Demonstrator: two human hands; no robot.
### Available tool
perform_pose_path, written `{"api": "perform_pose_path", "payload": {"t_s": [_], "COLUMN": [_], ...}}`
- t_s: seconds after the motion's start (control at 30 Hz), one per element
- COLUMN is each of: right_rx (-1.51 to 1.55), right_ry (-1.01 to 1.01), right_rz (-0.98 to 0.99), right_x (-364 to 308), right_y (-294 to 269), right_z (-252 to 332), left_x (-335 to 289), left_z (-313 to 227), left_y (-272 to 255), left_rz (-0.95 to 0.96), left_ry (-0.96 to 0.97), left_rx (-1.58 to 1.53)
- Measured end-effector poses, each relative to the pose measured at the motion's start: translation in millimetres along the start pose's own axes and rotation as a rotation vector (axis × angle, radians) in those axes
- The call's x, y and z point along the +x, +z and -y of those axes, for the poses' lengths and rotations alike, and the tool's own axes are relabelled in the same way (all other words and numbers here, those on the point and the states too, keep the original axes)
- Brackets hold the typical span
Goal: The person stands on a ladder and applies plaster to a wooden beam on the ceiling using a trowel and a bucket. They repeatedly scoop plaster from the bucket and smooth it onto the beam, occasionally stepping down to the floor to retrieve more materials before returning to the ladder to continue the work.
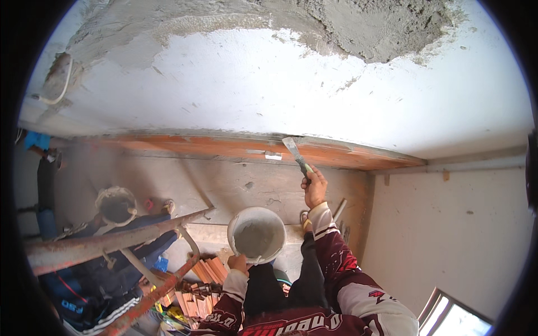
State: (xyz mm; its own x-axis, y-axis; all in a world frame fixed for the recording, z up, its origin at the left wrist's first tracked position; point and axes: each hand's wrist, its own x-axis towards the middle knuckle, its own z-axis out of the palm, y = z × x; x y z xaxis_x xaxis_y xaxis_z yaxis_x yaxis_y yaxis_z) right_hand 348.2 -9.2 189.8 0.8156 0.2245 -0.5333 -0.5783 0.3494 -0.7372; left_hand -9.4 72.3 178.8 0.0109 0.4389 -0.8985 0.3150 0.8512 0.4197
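Mid-frame, our right hand [315, 187] is clenched on the scraper [296, 151] and our left hand [238, 263] clasps the bucket [273, 222] lower down, while rusty pipes [84, 248] at lower left partly block a co-worker [92, 288] beside orange blocks [210, 271].

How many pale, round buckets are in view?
2: one pale, round bucket in the left hand; a second pale bucket farther left, near a co-worker. Others may be hidden.

There are two buckets [273, 222] [115, 192], one scraper [294, 150], one white cable [67, 88] and, as far as the cluttered left shows, one co-worker [84, 294].
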Motion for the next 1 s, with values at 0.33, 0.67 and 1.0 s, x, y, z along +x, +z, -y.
{"api": "perform_pose_path", "payload": {"t_s": [0.33,0.67,1.0], "right_rx": [0.026,-0.121,-1.106], "right_ry": [0.176,0.107,0.015], "right_rz": [0.124,0.181,0.962], "right_x": [13,49,-71], "right_y": [-28,-98,-44], "right_z": [49,101,112], "left_x": [-12,-152,-200], "left_z": [108,59,102], "left_y": [-141,32,29], "left_rz": [-0.084,-0.085,-0.242], "left_ry": [0.357,-0.053,0.520], "left_rx": [0.306,-0.594,-0.106]}}
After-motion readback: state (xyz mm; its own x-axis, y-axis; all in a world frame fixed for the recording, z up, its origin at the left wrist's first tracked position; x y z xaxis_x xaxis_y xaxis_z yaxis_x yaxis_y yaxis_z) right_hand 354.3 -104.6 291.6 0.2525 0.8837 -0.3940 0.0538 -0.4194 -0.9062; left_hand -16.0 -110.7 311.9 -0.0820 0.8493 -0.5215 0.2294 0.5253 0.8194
